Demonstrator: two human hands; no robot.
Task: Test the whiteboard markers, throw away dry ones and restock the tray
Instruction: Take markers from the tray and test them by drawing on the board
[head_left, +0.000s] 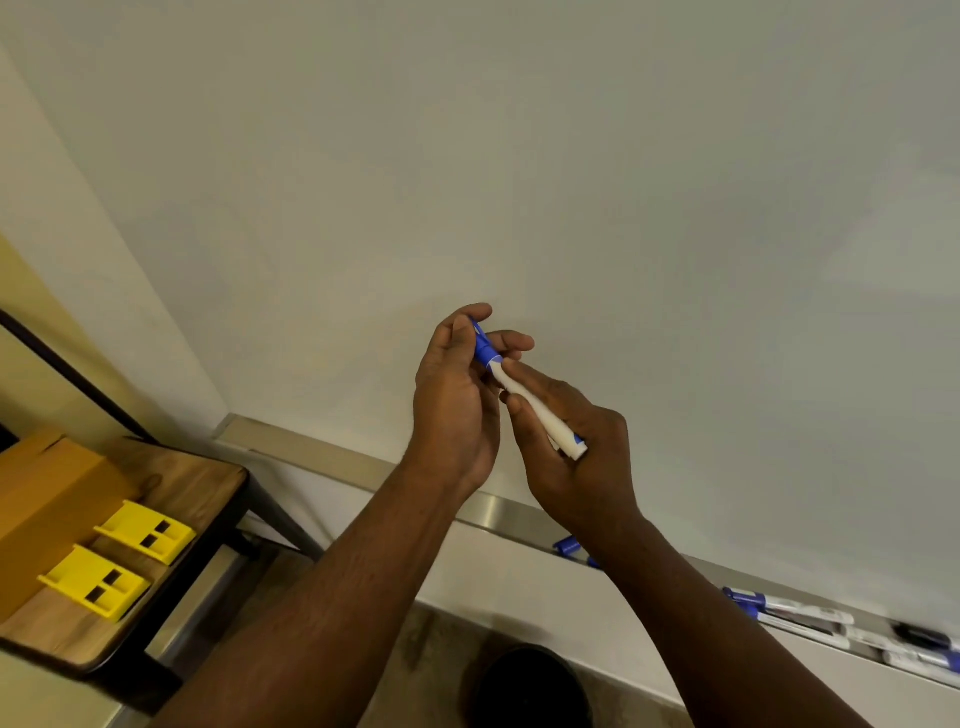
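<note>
Both hands at frame centre: left hand (457, 395) grips blue cap (484, 347), right hand (576, 447) grips marker (540, 415) barrel; uncapping step, next probably a test stroke on whiteboard (571, 182).

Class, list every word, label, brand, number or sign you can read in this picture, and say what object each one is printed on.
No text can be read anywhere in this view.
Marker in the hands: white barrel, no legible print.
Markers on the tray: dark label patches, too small and blurred to read.
Yellow blocks on the wooden table: dark slots only, no lettering.
Cardboard box: plain.
Whiteboard: nothing written.
</note>
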